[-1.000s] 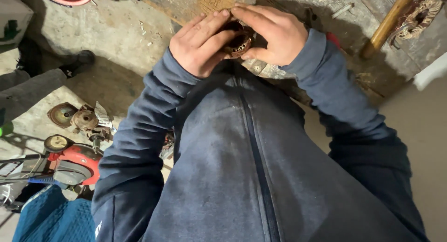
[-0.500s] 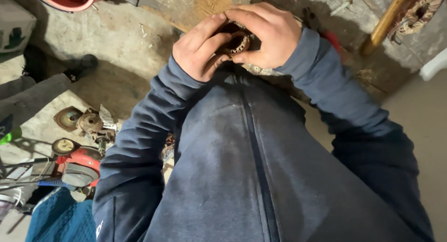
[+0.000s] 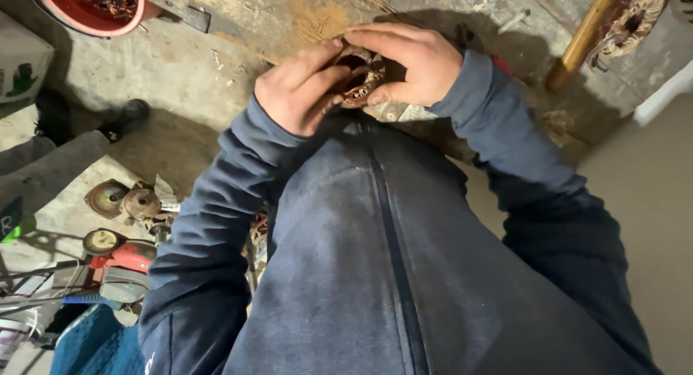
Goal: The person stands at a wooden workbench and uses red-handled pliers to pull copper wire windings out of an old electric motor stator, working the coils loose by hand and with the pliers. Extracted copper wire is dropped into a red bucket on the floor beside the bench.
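Head cam, looking straight down over the blue zip jacket. Both hands up at the bench edge, closed around one part. Left hand cups it from the left, fingers curled together over the top and clamped on it. Right hand wraps from the right, fingers together across the top, thumb under, also clamped. The part is a small round rusty-brown motor piece, prob a stator w/ copper windings; it sits between the two palms, held just above the worn wooden workbench, mostly hidden by fingers, so I can't tell its exact type.

Step in hand, my read: working the windings or core loose by hand. To do it well I'd keep one hand as the fixed hold and let the other do the prying or twisting, grip on the metal body not the wire, keep it low over the bench so loose bits land there. Risk: sharp wire ends on bare fingers, part slipping toward the floor.

Around: red bowl top left w/ dark scraps, wooden handle top right beside another wound coil, round metal discs and a red power tool on the floor at left.
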